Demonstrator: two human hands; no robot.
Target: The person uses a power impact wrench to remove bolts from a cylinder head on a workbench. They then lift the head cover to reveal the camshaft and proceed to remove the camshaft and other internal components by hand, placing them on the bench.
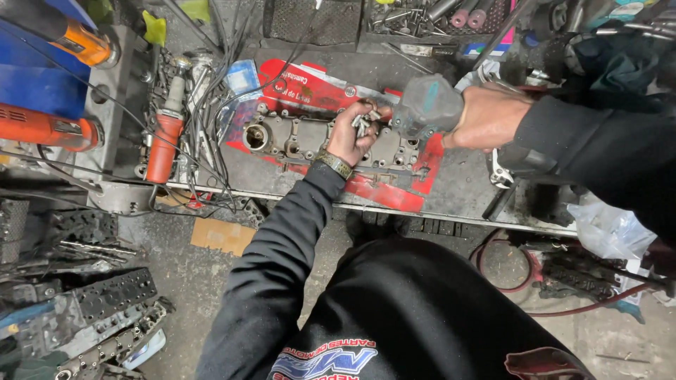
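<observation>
A grey metal engine part (303,137) with round holes lies on a red sheet (380,191) on the workbench. My left hand (355,130) is closed on a bunch of bolts and rests over the part's middle. It wears a wristband. My right hand (486,116) grips a grey power impact tool (426,105), whose head is tilted down against the part just right of my left hand. Both arms wear dark sleeves.
An orange-handled tool (163,141) and tangled black cables (211,105) lie left of the part. More orange power tools (49,130) sit at far left. Metal engine pieces (105,302) are on the floor. A red hose (521,271) and a plastic bag (609,229) lie under the bench's right end.
</observation>
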